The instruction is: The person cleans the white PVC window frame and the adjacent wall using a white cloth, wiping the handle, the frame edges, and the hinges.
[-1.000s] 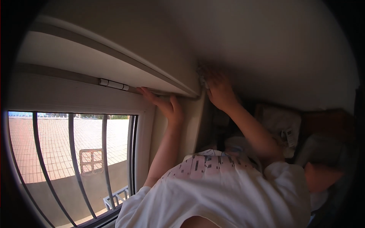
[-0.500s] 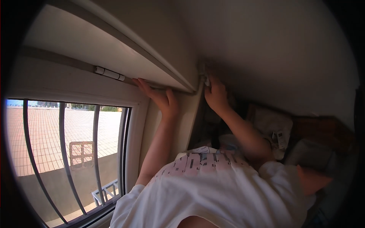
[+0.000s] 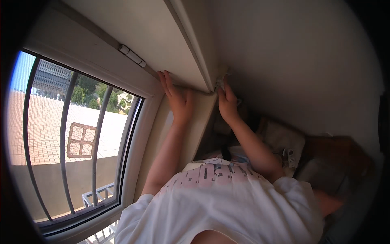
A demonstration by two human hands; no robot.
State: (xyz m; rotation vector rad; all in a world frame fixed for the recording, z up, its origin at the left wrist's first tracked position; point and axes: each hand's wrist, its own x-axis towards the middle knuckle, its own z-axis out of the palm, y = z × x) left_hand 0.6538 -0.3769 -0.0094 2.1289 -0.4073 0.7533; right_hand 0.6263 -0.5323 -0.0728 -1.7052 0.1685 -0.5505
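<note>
My left hand [image 3: 178,101] is raised with its fingers stretched out. Its fingertips reach the lower edge of a pale panel [image 3: 138,30], by the joint with the window frame [image 3: 140,85]. My right hand [image 3: 228,103] is up at the panel's near corner, fingers closed about a small pale crumpled-looking thing [image 3: 219,84]. Dim light and the fingers hide what that thing is. A white cylindrical hinge [image 3: 132,55] sits on the joint, to the left of my left hand.
A window with dark upright bars [image 3: 63,142] fills the left side, with a tiled roof outside. A plain wall [image 3: 300,61] rises on the right. Below it, in shadow, are a brown wooden piece [image 3: 331,146] and a small white remote-like object [image 3: 291,157].
The view has tilted, so more sky, trees and a building show through the window. Both hands stay near the panel, the right one turned more upright at the corner.
</note>
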